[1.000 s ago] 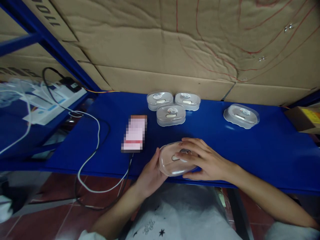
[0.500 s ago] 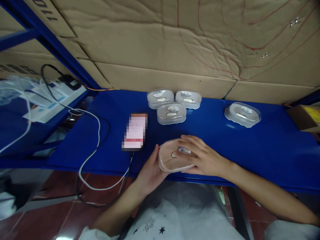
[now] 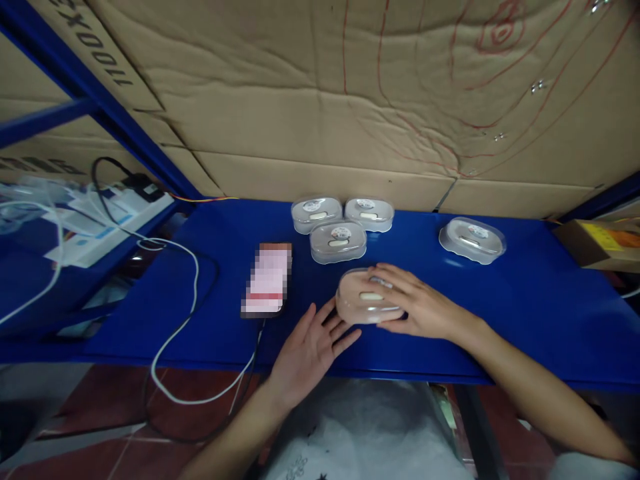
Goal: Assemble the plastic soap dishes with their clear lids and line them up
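A clear oval plastic container (image 3: 357, 300) with a pale handle on its lid is gripped from the right by my right hand (image 3: 417, 303), fingers wrapped over its side and lid. My left hand (image 3: 313, 343) lies palm up just left of and below it, fingers spread, the fingertips close to its edge. Three similar containers stand grouped behind: one at the back left (image 3: 316, 215), one at the back right (image 3: 370, 213), one in front (image 3: 339, 242). Another container (image 3: 473, 240) stands apart on the right.
A phone (image 3: 267, 280) with a cable lies left on the blue table (image 3: 400, 353). Farther left are a power strip (image 3: 110, 230) and a looping white cable (image 3: 195, 287). Cardboard (image 3: 280, 133) stands behind. An open box (image 3: 595, 243) is at the right.
My left hand has let go of the container and its fingers have spread. My right hand has moved the container forward and right, away from my body. The camera view has shifted slightly.
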{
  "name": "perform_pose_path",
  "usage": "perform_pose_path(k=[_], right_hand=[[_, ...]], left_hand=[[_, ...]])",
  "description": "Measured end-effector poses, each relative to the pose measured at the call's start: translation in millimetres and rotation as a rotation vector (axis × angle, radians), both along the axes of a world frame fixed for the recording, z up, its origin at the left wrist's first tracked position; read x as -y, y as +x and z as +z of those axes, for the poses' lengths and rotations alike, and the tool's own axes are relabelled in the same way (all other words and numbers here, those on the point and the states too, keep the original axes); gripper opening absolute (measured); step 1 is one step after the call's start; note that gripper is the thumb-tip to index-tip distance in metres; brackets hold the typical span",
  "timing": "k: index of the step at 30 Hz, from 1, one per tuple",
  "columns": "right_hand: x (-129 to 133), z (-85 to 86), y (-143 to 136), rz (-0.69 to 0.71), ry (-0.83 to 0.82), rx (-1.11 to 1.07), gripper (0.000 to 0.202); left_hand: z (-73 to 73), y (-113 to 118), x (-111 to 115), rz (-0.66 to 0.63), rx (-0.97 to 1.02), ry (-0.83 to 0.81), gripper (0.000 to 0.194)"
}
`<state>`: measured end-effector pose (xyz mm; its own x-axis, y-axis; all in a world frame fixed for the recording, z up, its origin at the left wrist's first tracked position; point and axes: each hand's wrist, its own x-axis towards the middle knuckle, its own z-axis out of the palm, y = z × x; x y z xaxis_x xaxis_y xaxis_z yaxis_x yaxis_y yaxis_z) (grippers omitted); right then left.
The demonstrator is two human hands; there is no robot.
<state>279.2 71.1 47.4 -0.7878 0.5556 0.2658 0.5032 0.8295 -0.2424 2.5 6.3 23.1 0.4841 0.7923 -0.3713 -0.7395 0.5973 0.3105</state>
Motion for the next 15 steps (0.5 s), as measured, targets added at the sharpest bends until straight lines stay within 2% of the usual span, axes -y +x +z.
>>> perform_pose_path(k=[4,8,12,15], right_hand=[[-28,2.8,35,-0.171,-0.008,0.047,0.076],[-51,-4.3,53,-0.313,0.039,0.063,0.073],[-61,-3.0,65,-0.382,0.002,0.014,0.07],[-65,6.3,90,-0.508,0.012,-0.076,0.062]], left_hand=[[-1.1,1,0,-0.052,-0.027,0.068,0.066],[-5.5,-1,0,-0.106,-0.047,0.136,0.055],[-8.9,-3,1,-0.137,-0.06,0.204,0.048],[-9.4,-4,1,-0.132,-0.074,0.215,0.047]])
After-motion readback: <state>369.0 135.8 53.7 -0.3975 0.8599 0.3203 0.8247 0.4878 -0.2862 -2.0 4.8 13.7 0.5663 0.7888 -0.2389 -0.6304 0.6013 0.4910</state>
